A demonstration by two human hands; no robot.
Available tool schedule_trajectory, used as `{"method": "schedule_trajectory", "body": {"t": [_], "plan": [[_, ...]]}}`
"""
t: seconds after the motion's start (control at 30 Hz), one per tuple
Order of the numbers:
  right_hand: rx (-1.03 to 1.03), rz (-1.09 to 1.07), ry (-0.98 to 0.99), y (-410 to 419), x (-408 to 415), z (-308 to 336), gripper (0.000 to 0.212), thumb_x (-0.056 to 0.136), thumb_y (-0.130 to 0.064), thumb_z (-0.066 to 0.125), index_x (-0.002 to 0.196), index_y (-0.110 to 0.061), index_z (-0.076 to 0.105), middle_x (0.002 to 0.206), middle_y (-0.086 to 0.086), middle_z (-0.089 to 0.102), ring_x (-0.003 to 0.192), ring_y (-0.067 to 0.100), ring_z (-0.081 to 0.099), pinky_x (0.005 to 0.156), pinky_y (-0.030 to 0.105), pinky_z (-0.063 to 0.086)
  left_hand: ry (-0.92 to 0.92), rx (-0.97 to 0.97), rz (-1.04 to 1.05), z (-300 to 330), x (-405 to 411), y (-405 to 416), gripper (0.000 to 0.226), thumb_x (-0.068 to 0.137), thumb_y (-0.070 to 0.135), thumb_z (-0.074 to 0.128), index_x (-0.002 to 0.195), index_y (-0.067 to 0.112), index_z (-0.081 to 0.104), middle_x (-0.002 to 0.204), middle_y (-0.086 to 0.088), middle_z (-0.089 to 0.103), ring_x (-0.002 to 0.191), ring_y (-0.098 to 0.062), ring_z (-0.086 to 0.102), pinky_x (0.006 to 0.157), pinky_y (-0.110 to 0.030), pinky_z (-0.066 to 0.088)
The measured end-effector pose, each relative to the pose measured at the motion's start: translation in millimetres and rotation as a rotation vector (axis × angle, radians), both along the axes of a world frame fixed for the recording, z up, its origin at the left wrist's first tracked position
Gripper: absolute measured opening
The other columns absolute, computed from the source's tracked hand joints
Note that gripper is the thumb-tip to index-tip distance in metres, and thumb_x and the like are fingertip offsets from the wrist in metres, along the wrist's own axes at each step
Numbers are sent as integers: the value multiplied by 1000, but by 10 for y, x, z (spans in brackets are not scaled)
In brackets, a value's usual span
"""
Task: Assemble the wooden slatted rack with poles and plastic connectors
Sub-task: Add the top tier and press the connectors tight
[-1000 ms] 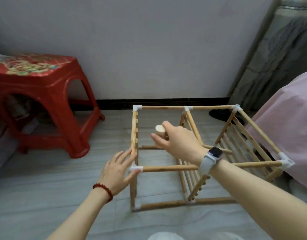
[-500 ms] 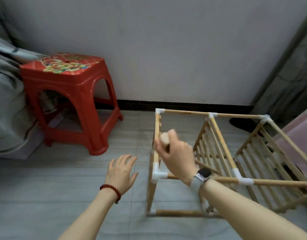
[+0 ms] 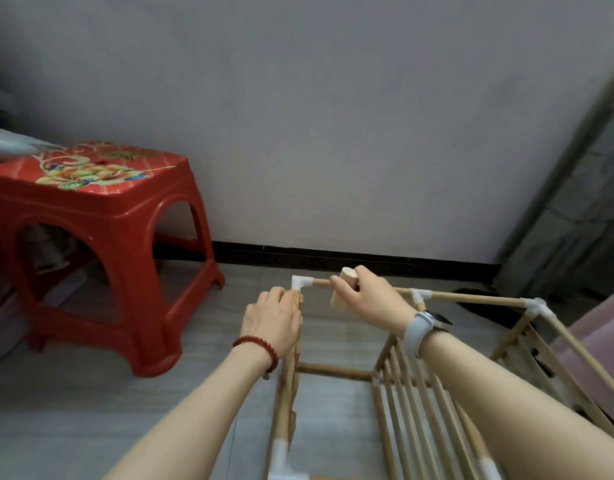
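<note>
matt wooden rack [image 3: 407,382], plastic stool [image 3: 101,233] (glossy)

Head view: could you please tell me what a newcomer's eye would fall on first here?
The red stool at left, with its flowered top, stands out against the grey wall. In the middle, the wooden rack stands on the floor. The left hand rests on its far-left post by a white connector, and the right hand grips a short wooden block there.
</note>
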State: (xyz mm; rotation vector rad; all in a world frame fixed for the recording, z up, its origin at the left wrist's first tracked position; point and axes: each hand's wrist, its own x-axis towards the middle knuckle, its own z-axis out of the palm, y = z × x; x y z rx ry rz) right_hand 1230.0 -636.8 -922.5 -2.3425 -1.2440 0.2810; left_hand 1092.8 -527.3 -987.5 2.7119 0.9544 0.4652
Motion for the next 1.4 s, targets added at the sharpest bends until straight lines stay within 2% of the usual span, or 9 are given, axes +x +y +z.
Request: {"method": "schedule_trajectory", "body": {"t": [0.13, 0.27, 0.37, 0.53, 0.67, 0.8, 1.0, 1.2, 1.4], "plan": [[-105, -15, -79, 392, 413, 0, 39, 92, -53, 44, 95, -14, 44, 97, 6, 61, 96, 30, 59, 71, 32, 38, 63, -97, 49, -148, 530, 115, 56, 98, 36, 34, 146, 16, 14, 153, -2, 15, 138, -20, 19, 105, -40, 30], [144, 21, -211, 867, 628, 126, 40, 93, -54, 39, 97, -15, 40, 90, 4, 57, 92, 34, 58, 67, 35, 34, -9, -371, 103, -498, 671, 153, 66, 95, 14, 37, 149, 20, -1, 156, 4, -2, 139, -21, 12, 109, -38, 27], [467, -18, -157, 1170, 620, 41, 38, 95, -49, 40, 103, -12, 42, 80, 1, 56, 83, 35, 59, 64, 34, 31, -72, -336, 131, -523, 697, 182, 63, 93, 14, 36, 147, 26, 5, 154, 10, 7, 134, -19, 19, 104, -37, 30], [-66, 217, -269, 1290, 493, -532, 36, 96, -50, 37, 93, -14, 31, 95, 12, 65, 89, 36, 61, 63, 35, 33, -44, -259, 237, -479, 694, 128, 59, 88, 13, 42, 142, 17, 21, 142, -1, 37, 128, -22, 30, 98, -37, 32], [432, 111, -213, 1420, 550, -313, 38, 89, -58, 36, 87, -20, 28, 66, 0, 57, 65, 34, 56, 57, 35, 30, -58, -233, 239, -525, 718, 132, 50, 93, 15, 35, 141, 15, 22, 137, 0, 40, 124, -21, 34, 94, -36, 34], [-64, 190, -193, 1265, 589, -653, 34, 94, -50, 40, 92, -17, 33, 84, 5, 60, 85, 34, 60, 65, 35, 35, -15, -237, 247, -546, 679, 110, 55, 91, 17, 41, 142, 16, 22, 139, -1, 39, 128, -21, 32, 101, -38, 32], [154, 86, -93, 968, 1119, -241, 38, 91, -55, 42, 86, -18, 41, 79, 0, 56, 77, 26, 55, 62, 33, 33, 212, 25, 245, -458, 675, 120, 63, 93, 32, 39, 145, 15, 9, 153, -7, 10, 140, -26, 12, 111, -53, 12], [-329, -125, -213, 152, 1955, 62, 37, 93, -53, 41, 90, -16, 46, 107, 9, 61, 94, 28, 55, 71, 33, 37, 177, 109, -157, -295, 1626, -127, 64, 96, 41, 32, 149, 21, 1, 158, -1, -3, 144, -24, -3, 113, -54, 2], [526, -410, -259, -175, 2109, 16, 42, 88, -58, 41, 93, -16, 41, 82, 11, 62, 82, 37, 62, 64, 35, 35, 290, 87, -241, -537, 2176, -388, 69, 94, 46, 31, 148, 27, -7, 158, 2, -3, 144, -24, -4, 108, -59, -11]]}}
